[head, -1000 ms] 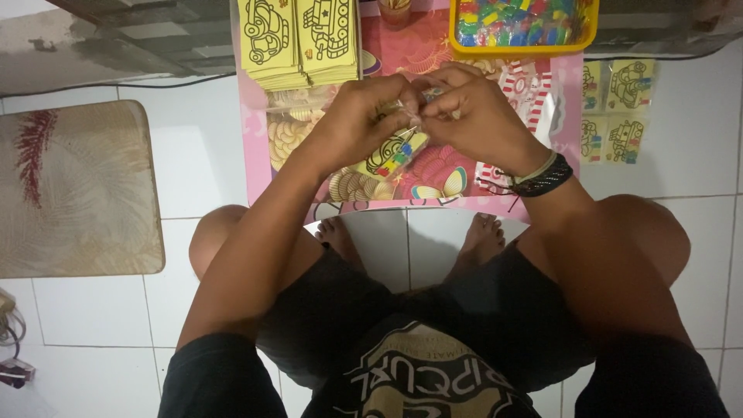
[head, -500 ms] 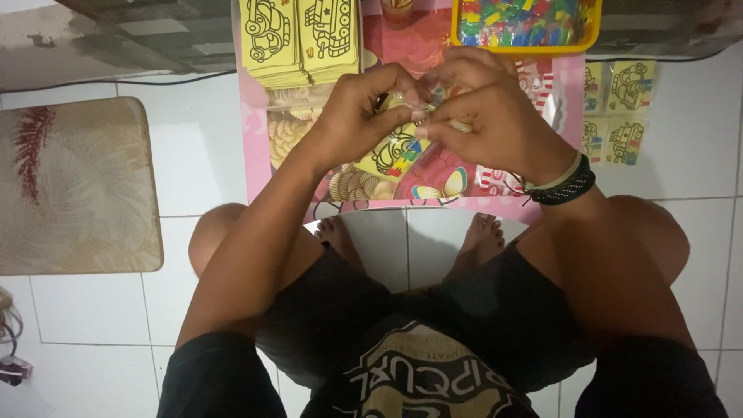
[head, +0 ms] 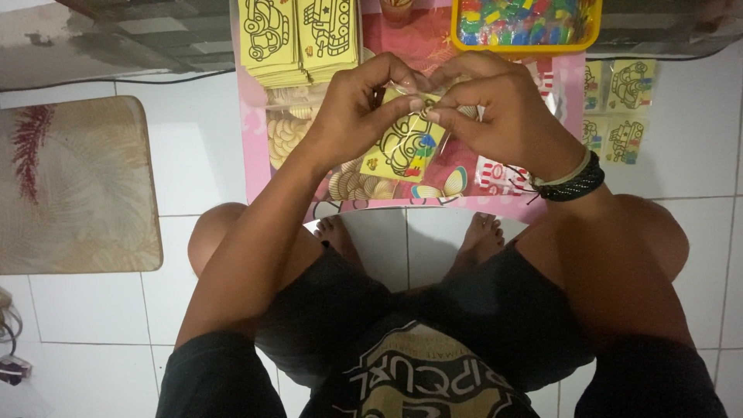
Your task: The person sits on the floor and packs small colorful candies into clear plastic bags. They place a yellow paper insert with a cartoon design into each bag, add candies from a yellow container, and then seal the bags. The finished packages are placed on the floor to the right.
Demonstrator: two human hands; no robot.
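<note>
Looking down from the head view, the biggest thing is the white tiled floor [head: 93,340], with a beige mat [head: 73,186] with a red leaf print lying off to the person's left. Straight ahead of the knees sits a pink board [head: 255,155] covered in cartoon prints, and on its far end there's a stack of yellow cards [head: 298,35] with black outline drawings of vehicles, plus a yellow tray [head: 526,23] full of small colourful pieces just beside it. A few more small yellow picture cards [head: 619,108] lie on the tiles past the board's right edge. Both hands are up over the middle of the board, pinching the top edge of one yellow card [head: 402,143] in a clear plastic sleeve, which hangs tilted below the fingers and shows a partly coloured cartoon car. The left hand [head: 352,108] is closed on the card's upper left corner with thumb and fingertips, and the right hand [head: 503,108] is closed on the upper right part the same way, fingertips almost touching the left's. There's a dark braided bracelet [head: 569,182] on the right wrist.
</note>
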